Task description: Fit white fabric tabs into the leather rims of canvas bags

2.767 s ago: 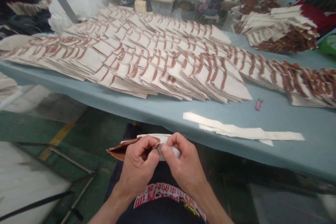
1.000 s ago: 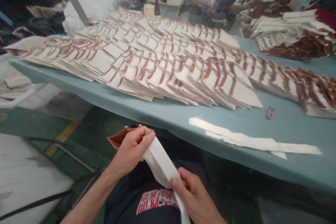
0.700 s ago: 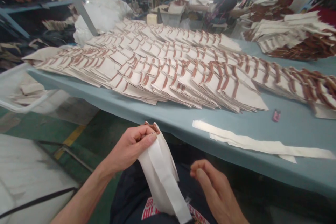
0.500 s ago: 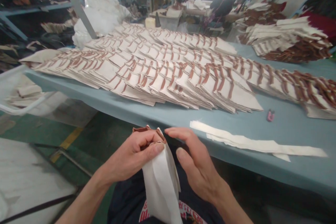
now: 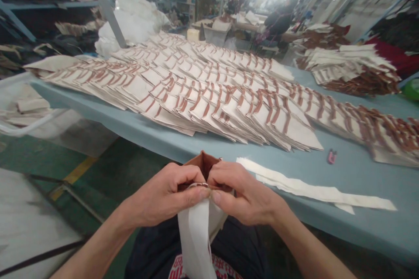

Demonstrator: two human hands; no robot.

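Note:
A cream fabric piece with brown trim (image 5: 195,233) hangs down in front of my lap, its top edge pinched between thumb and fingers of both hands. My left hand (image 5: 170,194) grips the edge from the left, and my right hand (image 5: 240,192) holds it close beside, the thumbs nearly touching. Beyond the fingers the top gapes, showing a brown inner face. Fingertips cover part of the edge. Just past my right hand, long white cloth strips (image 5: 314,185) lie on the blue-covered table (image 5: 281,165).
Overlapping rows of cream pieces with brown edges (image 5: 209,109) spread over the table. Small pink snips (image 5: 331,156) lie right of them. Another cream and brown stack (image 5: 356,69) sits farther back. At left stands a white bin (image 5: 29,126) holding cloth. A person (image 5: 278,19) is in the background.
My right hand, earlier apart from the fabric with fingers spread, has moved left and closed on its top edge. The top is now pulled wider, showing more brown.

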